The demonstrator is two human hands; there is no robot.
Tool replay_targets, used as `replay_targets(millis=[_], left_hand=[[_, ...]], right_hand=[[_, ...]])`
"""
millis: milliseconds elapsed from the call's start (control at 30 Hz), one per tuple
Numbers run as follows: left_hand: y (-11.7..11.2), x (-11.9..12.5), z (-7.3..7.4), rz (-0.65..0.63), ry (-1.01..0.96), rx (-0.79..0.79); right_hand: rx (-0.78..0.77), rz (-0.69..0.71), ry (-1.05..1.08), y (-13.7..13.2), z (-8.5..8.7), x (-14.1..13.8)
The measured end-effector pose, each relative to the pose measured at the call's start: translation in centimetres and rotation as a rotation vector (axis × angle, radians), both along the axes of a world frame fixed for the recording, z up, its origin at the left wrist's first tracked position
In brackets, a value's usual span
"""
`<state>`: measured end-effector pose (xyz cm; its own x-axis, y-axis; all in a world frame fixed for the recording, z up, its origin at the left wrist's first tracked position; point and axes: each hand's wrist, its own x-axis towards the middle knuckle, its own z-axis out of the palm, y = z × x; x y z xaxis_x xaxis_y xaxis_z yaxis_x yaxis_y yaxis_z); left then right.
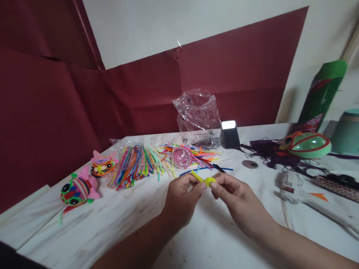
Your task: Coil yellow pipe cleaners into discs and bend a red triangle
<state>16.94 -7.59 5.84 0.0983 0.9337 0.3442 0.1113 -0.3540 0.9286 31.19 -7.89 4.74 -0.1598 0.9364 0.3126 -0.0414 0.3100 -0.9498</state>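
Observation:
A yellow pipe cleaner (197, 176) is held between my two hands above the middle of the table, one end wound into a small flat coil (209, 181). My left hand (182, 196) is closed, pinching the straight part beside the coil. Thumb and fingertips of my right hand (236, 198) press on the coil's right side. Just beyond my hands lie a clear ball with pink inside (182, 157) and a loose spread of coloured pipe cleaners (202, 154). A blue pipe cleaner (189, 172) lies partly behind my fingers.
Bagged pipe cleaners (135, 164) lie left, near two decorated fish figures (79, 187) (103, 167). A clear plastic bag (196, 115) and a phone-like device (230, 134) stand at the back. Rightward are a glue gun (307, 197), a green balloon-shaped piece (311, 145) and purple strands (264, 152).

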Motion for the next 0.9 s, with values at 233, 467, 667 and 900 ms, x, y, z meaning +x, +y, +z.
replay_targets(millis=[233, 467, 667, 900], left_hand=[[0.0, -0.6, 0.8, 0.025, 0.235, 0.321], [0.5, -1.7, 1.3, -0.090, 0.320, 0.241], [0.5, -1.5, 1.4, -0.103, 0.331, 0.238], [0.4, -1.7, 1.6, -0.114, 0.401, 0.327]], right_hand=[[0.106, -0.045, -0.152, -0.3, 0.4, 0.1], [0.231, -0.046, -0.330, 0.1, 0.1, 0.6], [0.271, -0.054, -0.402, -0.1, 0.7, 0.5], [0.358, -0.069, -0.552, 0.0, 1.0, 0.9]])
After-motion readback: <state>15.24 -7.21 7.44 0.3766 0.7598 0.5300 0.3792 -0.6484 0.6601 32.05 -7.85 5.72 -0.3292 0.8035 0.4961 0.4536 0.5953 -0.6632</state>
